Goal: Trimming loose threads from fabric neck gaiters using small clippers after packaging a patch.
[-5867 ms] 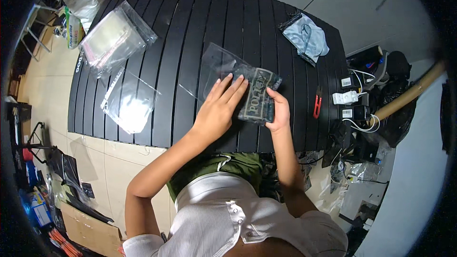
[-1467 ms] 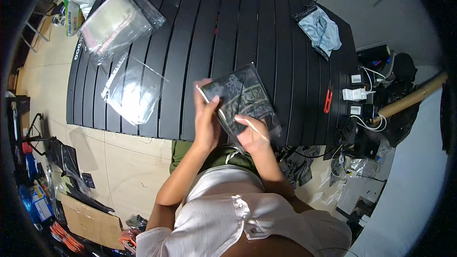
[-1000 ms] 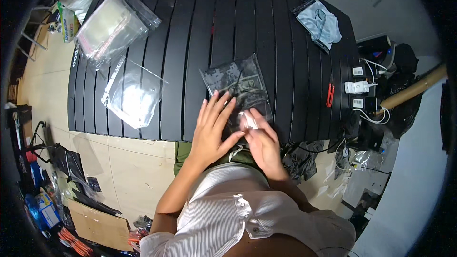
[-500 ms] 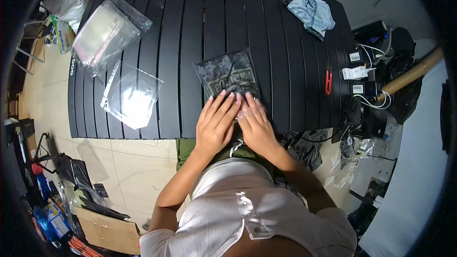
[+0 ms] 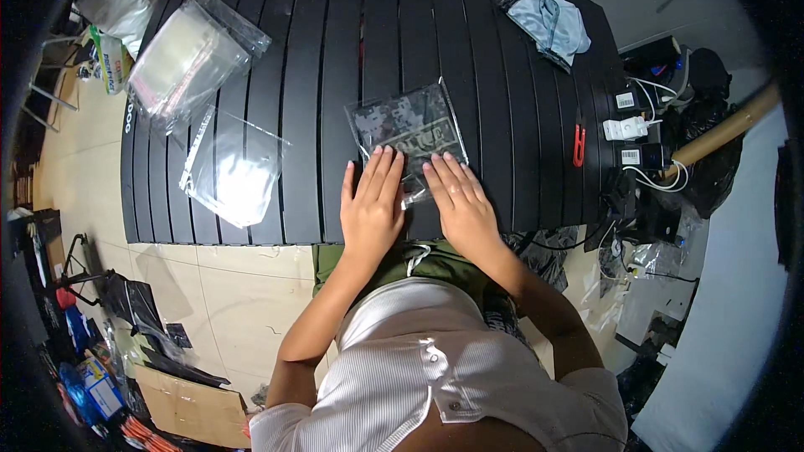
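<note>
A dark camouflage-patterned fabric item in a clear plastic bag (image 5: 398,115) lies flat on the black slatted table (image 5: 301,159), near its front edge. My left hand (image 5: 373,201) rests palm down over the packet's lower left side, its fingers stretched out. On the lower right side lies my right hand (image 5: 460,201), also flat with fingers extended. Between the hands the packet's lower plastic end shows. What is under my palms is hidden.
A loose clear plastic bag (image 5: 239,172) and a stack of clear bags (image 5: 180,59) lie on the left. A grey-blue fabric piece (image 5: 548,21) sits far right. Nearer right are a red cutter (image 5: 579,144) and a white charger (image 5: 626,128) with cables.
My hands have moved apart, the left toward the left and the right toward the right. More of the packet's lower end shows between them, and the packet has shifted slightly.
</note>
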The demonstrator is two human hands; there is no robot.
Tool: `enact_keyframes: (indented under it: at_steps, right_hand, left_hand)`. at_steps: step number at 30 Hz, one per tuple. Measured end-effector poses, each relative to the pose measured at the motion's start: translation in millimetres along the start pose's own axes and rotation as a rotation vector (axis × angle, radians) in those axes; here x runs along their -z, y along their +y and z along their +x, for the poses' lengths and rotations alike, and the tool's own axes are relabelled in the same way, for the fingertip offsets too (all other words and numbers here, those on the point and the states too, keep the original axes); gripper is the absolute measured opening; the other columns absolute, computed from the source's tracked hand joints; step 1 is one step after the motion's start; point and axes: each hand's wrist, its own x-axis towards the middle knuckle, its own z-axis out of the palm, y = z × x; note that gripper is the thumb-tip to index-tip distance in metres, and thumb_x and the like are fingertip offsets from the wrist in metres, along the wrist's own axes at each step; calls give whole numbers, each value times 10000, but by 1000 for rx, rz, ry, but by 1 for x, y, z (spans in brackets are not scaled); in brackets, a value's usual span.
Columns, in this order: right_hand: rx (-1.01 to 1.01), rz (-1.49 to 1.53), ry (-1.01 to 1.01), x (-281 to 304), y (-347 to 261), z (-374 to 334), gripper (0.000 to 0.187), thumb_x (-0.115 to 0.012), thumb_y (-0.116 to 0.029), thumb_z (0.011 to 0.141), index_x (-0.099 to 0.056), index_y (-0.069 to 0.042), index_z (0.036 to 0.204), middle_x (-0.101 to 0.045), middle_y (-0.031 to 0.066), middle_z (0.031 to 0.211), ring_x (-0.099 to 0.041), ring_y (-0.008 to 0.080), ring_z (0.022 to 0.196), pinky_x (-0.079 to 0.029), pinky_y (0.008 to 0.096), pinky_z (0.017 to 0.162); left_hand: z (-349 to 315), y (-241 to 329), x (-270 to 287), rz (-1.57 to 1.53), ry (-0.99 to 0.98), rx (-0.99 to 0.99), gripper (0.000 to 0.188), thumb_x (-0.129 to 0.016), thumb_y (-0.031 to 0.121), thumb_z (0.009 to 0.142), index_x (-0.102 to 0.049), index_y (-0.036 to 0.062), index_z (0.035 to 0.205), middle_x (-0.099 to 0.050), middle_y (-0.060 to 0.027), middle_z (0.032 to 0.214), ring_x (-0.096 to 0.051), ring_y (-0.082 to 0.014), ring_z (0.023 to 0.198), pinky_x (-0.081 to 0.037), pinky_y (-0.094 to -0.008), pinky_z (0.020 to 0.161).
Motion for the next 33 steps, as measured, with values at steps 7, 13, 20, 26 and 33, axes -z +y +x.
enact_keyframes:
  at_steps: [7, 13, 20, 26, 33]
  right_hand:
    - [29, 118, 28, -5, -14, 2, 439, -484, -25, 774, -431, 47, 1203, -381, 188, 1292, -315, 346, 1249, -245, 479, 1023]
    - [113, 174, -26, -10, -10, 16, 497, -497, -113, 776, -403, 39, 1239, -371, 192, 1303, -288, 330, 1266, -191, 477, 1051]
    - [121, 131, -137, -18, -13, 20, 529, -465, -278, 814, -386, -87, 1302, -321, 124, 1372, -255, 273, 1294, -122, 456, 1068]
    - [82, 271, -77, -22, -12, 13, 504, -499, -196, 799, -408, -55, 1274, -334, 123, 1360, -245, 295, 1292, -161, 461, 1063]
    - [68, 195, -54, -6, -18, 13, 549, -581, -174, 780, -395, -59, 1284, -351, 117, 1344, -305, 338, 1249, -235, 473, 1020]
  left_hand:
    - [3, 2, 3, -144, -5, -115, 514, -573, 68, 721, -472, 72, 1225, -447, -124, 1268, -402, -267, 1201, -284, -440, 1001]
    - [-4, 2, 6, -181, 22, -214, 469, -570, 95, 733, -515, 88, 1199, -445, -129, 1275, -400, -292, 1202, -276, -463, 998]
    - [-8, 7, 4, -175, -17, -246, 423, -569, 151, 772, -522, 61, 1183, -469, -106, 1257, -412, -270, 1195, -273, -443, 1005]
    - [-4, 2, 16, -312, -138, -196, 406, -533, 185, 808, -512, 66, 1196, -457, -114, 1274, -388, -284, 1215, -234, -458, 1019]
    - [32, -34, 10, 68, 10, 70, 376, -549, 255, 820, -530, 202, 1192, -297, -174, 1366, -249, -428, 1242, -237, -512, 1005]
